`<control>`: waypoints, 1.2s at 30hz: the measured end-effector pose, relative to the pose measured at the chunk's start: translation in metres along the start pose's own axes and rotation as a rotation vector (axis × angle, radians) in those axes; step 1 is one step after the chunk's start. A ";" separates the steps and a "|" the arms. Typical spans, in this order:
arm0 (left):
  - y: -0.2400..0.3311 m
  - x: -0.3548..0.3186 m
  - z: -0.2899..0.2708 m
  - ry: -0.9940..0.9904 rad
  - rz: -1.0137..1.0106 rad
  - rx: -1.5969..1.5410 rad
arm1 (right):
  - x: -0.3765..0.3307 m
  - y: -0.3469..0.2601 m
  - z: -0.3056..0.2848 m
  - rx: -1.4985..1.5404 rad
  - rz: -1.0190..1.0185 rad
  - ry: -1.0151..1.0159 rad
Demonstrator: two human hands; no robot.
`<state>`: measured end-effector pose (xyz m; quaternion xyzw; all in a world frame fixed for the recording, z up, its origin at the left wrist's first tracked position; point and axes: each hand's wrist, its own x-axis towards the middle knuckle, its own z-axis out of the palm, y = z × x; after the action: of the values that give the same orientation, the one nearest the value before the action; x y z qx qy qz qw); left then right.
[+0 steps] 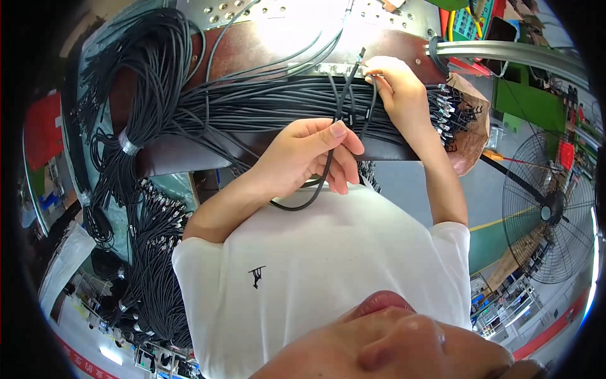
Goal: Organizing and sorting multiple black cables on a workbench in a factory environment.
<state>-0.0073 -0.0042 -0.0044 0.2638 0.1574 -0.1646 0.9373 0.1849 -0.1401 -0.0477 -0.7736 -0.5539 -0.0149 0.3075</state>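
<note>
In front of my chest, my left hand (315, 151) pinches a black cable (344, 95) between thumb and forefinger, its other fingers loosely curled. That cable rises to an end with bare coloured wires near a metal strip (325, 69), and its lower part loops under the hand. Closer to the strip, my right hand (401, 88) has thumb and fingers brought together on a thin black cable (377, 95) that hangs from the fingertips. Its tip is hidden by the fingers. Beneath both hands, a thick row of black cables (265, 104) lies across the dark red-brown bench (233, 50).
Metal-tipped cable ends (445, 110) lie by brown paper (472, 136) at the right. A tied cable bundle (136, 82) drapes over the bench's left side, above more hanging cables (161, 278). A black fan (551, 207) stands at right; a perforated metal plate (246, 14) is at the back.
</note>
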 end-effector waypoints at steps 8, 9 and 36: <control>0.023 -0.002 0.028 -0.151 -0.264 0.485 | -0.001 -0.010 -0.015 0.055 0.056 0.189; 0.031 -0.003 0.025 -0.138 -0.162 0.785 | -0.006 0.003 -0.013 0.103 0.086 0.194; 0.127 0.097 -0.042 -0.034 0.399 -0.051 | 0.142 0.067 0.021 0.071 0.168 0.128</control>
<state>0.1210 0.0995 -0.0190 0.2632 0.0901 0.0241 0.9602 0.2906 -0.0226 -0.0438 -0.8034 -0.4665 -0.0186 0.3695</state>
